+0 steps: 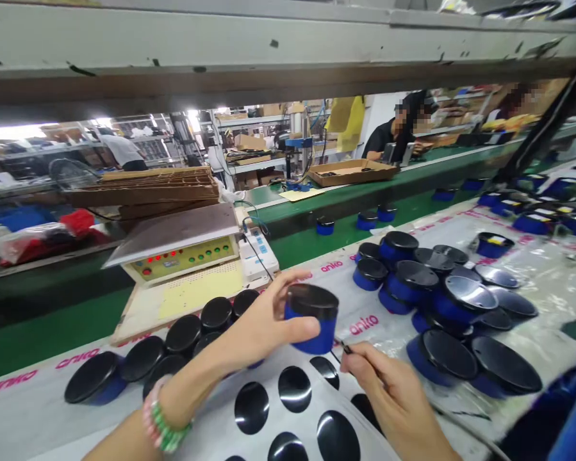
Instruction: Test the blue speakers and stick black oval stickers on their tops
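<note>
My left hand (273,320) grips a round blue container with a black top (311,320), fingers behind it and thumb across its front. Close to the container's lower right side, my right hand (388,390) pinches a small black plug-like piece (346,347); whether it touches the container I cannot tell. Below both hands lies a white sheet (268,442) bearing several glossy black discs (295,388). Matching blue containers with black tops (95,378) stand beside my left forearm, and another group (415,278) is piled to the right of my hands.
Behind my left hand sits a control box with lit red and green buttons (186,256), next to a white power strip (259,253). A green conveyor belt (292,243) carries several containers. A person (388,137) sits across it. A grey cable (465,429) runs at right.
</note>
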`<state>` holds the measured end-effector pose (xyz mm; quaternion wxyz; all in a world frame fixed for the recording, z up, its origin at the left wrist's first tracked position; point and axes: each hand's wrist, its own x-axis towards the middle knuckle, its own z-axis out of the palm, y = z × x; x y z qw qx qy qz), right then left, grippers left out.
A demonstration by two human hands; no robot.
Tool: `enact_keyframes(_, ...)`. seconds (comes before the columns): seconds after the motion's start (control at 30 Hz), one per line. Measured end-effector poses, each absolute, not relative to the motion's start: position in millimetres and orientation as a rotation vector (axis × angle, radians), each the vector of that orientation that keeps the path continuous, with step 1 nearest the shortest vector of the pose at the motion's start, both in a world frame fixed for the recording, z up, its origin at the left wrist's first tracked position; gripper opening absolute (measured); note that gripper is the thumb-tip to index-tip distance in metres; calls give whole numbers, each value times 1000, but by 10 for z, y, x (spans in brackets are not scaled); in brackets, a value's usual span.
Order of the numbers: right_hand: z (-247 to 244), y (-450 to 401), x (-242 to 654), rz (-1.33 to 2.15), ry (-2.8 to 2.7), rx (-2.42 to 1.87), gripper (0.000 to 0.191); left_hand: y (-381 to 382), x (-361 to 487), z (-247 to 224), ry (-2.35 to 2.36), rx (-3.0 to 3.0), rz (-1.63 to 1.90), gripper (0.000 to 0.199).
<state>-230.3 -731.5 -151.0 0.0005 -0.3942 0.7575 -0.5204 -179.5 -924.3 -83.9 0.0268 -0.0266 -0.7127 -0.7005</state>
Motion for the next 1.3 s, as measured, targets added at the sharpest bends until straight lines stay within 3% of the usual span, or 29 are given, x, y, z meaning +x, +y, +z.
enact_keyframes(0.1,-1276,-7392,-2238,-1578,2299,-1475,24,-9325,-1424,-971,-1997,155,-2387,58)
enact_keyframes(0.23,-1151,-7543,-2145,-1453,2263,-1611,17,-9332,-1227,-1070,-1794,215,-2634,63)
enact_keyframes(0.43,-1163,-7595,-2062,-1412,2371,-1775,16,-9363,-1087,-1014,-2153,226,-2239,62)
enact_keyframes(0.73,-1121,-7591,-1991,-1185,2455,-1821,32,-9263,-927,-1004,-2372,256,-1606,65)
enact_keyframes(1.07,-1069,-7548,-1991,-1139,2508,-1996,31,-9276,-929,-973,-2489,263,-1656,62)
enact_keyframes(1.3,-1099,-7576,-1951,-1227,2448,-1874,29,-9305,-954,-980,-2414,132,-1762,60)
